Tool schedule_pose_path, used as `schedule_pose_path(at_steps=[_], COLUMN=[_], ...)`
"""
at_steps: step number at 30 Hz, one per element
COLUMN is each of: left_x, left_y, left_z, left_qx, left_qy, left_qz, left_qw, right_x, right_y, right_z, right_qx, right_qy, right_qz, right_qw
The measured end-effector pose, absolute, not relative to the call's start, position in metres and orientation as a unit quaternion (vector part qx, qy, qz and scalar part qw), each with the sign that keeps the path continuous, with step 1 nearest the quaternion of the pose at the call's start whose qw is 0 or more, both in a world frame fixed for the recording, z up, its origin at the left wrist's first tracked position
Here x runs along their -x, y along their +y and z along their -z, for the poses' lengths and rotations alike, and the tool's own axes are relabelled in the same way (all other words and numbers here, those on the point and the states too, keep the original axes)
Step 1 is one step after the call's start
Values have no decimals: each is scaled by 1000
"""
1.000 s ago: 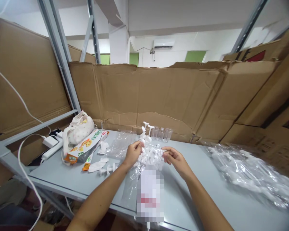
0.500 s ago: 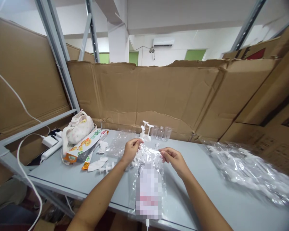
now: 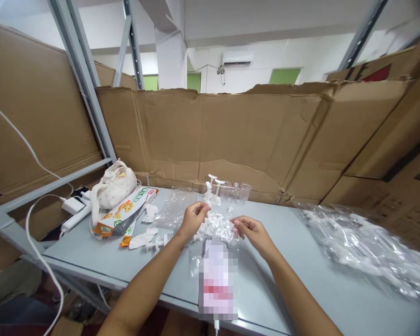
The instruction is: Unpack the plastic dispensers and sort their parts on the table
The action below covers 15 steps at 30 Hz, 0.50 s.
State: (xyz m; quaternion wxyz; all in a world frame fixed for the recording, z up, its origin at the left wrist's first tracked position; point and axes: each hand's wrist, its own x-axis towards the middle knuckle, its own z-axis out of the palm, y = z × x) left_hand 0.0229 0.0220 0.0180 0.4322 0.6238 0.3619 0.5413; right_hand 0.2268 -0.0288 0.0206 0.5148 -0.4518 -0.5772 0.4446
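Note:
My left hand (image 3: 196,217) pinches one side of a clear plastic bag (image 3: 219,226), its fingertips pressed together. At the other side of the bag my right hand (image 3: 250,231) is closed, thumb against forefinger. Small white plastic parts (image 3: 206,228) show between the hands; whether they lie inside the bag or behind it I cannot tell. Just below is a phone (image 3: 217,280) with a blurred screen and a white cable. White pump heads (image 3: 217,186) stand beyond my hands, beside clear cylinders (image 3: 244,192). More white pieces (image 3: 157,243) lie left of my left forearm.
A large clear bag of white parts (image 3: 364,247) covers the right side of the grey table (image 3: 287,261). On the left are a cloth bag (image 3: 117,186), a printed box (image 3: 126,212) and a power strip (image 3: 75,219). Cardboard (image 3: 213,135) walls the back.
The clear bag's lower part, which lay over the phone, has drawn up off most of it. Both hands stay nearly in place, the left shifting slightly right.

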Motion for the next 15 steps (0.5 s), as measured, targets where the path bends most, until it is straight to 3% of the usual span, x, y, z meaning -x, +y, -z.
schedule_pose_path(at_steps=[10, 15], left_x=[-25, -28], left_y=[17, 20], left_z=[-18, -13], left_qx=[-653, -617], left_qy=[334, 343], left_qz=[-453, -508], left_qw=[506, 493], right_x=[-239, -233], right_y=[-26, -29], right_z=[-21, -23], right_qx=[446, 442], right_qy=[-507, -590], right_qz=[-380, -422], right_qw=[633, 527])
